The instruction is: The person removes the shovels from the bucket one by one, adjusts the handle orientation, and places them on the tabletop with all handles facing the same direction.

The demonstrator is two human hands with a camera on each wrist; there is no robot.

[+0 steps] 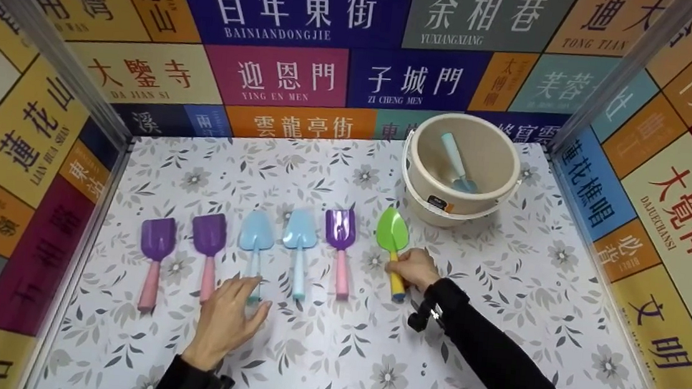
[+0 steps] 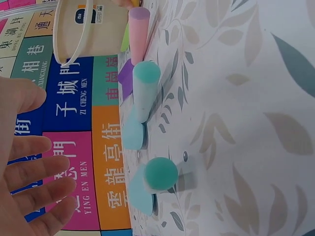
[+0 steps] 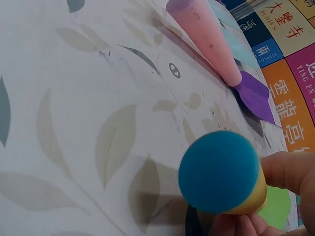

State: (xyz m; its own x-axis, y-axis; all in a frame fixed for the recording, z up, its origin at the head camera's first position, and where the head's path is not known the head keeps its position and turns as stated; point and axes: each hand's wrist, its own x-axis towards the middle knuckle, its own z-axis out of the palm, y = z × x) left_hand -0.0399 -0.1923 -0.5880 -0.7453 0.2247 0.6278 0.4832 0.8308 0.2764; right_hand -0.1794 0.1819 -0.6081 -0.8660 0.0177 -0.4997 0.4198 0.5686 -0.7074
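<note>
Several toy shovels lie in a row on the floral table [image 1: 501, 283]. My right hand [image 1: 416, 268] grips the yellow handle of the green shovel [image 1: 393, 230] at the right end of the row; in the right wrist view its blue end cap [image 3: 220, 172] fills the foreground with my fingers [image 3: 290, 172] round it. My left hand [image 1: 232, 316] rests flat with straight fingers at the handle end of a light blue shovel [image 1: 256, 235]. The left wrist view shows my spread fingers [image 2: 34, 191] beside two teal handle ends [image 2: 161, 173].
A cream bucket [image 1: 491, 176] stands at the back right with a teal shovel [image 1: 456, 161] inside. Two purple shovels with pink handles [image 1: 156, 247] lie at the left, another light blue one [image 1: 300, 240] and a purple one [image 1: 341, 231] in the middle. Colourful sign walls enclose three sides.
</note>
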